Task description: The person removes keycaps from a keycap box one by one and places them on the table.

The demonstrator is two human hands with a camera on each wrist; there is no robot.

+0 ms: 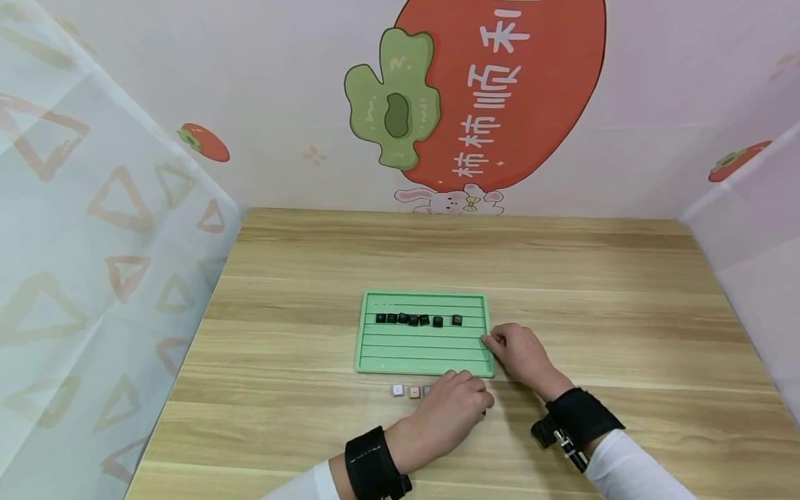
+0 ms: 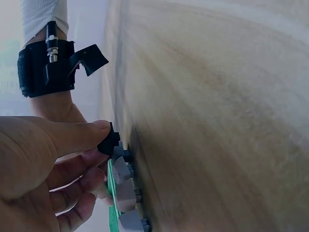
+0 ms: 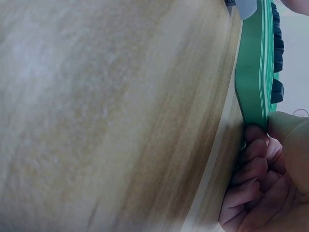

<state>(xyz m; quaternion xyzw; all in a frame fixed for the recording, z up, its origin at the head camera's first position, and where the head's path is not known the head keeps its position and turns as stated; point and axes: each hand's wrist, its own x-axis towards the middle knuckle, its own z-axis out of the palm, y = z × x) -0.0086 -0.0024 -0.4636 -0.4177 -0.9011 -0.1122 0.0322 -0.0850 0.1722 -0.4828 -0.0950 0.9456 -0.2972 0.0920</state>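
Note:
A black keycap (image 2: 109,141) is pinched between the thumb and fingers of my left hand (image 1: 446,410), low over the table in front of the green board. In the head view that hand covers most of the keycap. My right hand (image 1: 521,354) grips the right edge of the green ridged board (image 1: 425,357), thumb (image 3: 282,126) at its top and curled fingers against its side. On the board stands a row of several black keycaps (image 1: 413,320), with a gap before the rightmost one (image 1: 457,320).
Pale keycaps, among them a white one (image 1: 398,390) and a smaller one (image 1: 415,392), lie in a row before the board, partly hidden by my left hand. The wooden table (image 1: 300,278) meets a printed backdrop (image 1: 281,104) behind and hanging sheets at both sides.

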